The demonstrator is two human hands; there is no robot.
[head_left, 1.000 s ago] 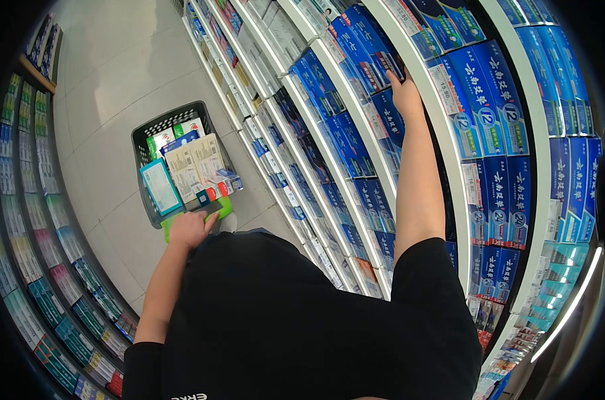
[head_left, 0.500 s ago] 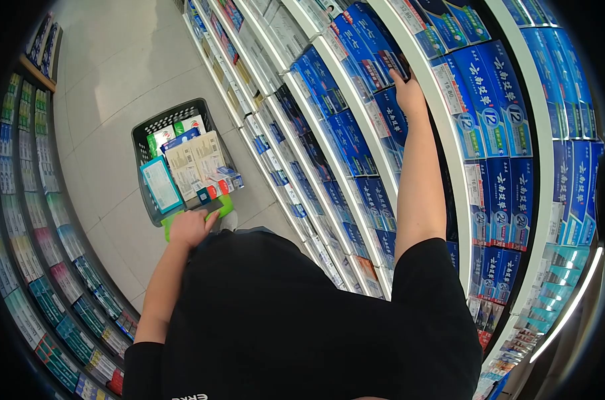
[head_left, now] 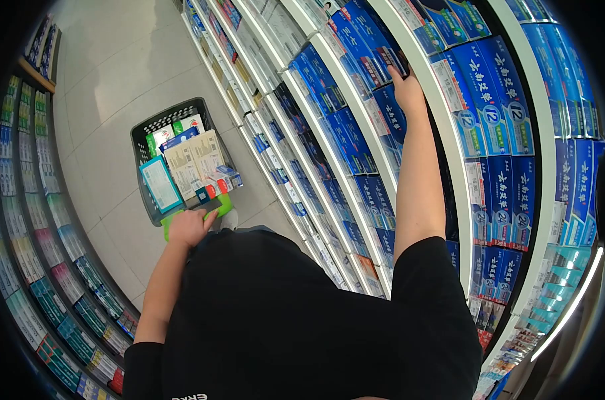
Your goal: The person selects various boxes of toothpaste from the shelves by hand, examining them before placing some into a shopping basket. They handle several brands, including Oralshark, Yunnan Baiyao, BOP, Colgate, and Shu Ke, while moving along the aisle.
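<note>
My left hand (head_left: 189,227) is closed round the green handle (head_left: 224,208) of a dark grey basket (head_left: 142,150). Inside the basket lie a teal-and-white box (head_left: 161,184), beige boxes (head_left: 194,160), a blue pack and several small boxes. My right hand (head_left: 407,92) reaches into the shelf on the right, at the end of a row of blue toothpaste boxes (head_left: 359,47). Its thumb and a finger show against the boxes, while the other fingers are hidden, so its hold cannot be made out.
Long shelves of blue boxes (head_left: 492,113) with white price rails (head_left: 442,80) curve along the right. Another stocked shelf (head_left: 56,247) runs down the left side. Pale floor tiles (head_left: 109,80) lie between them, under the basket.
</note>
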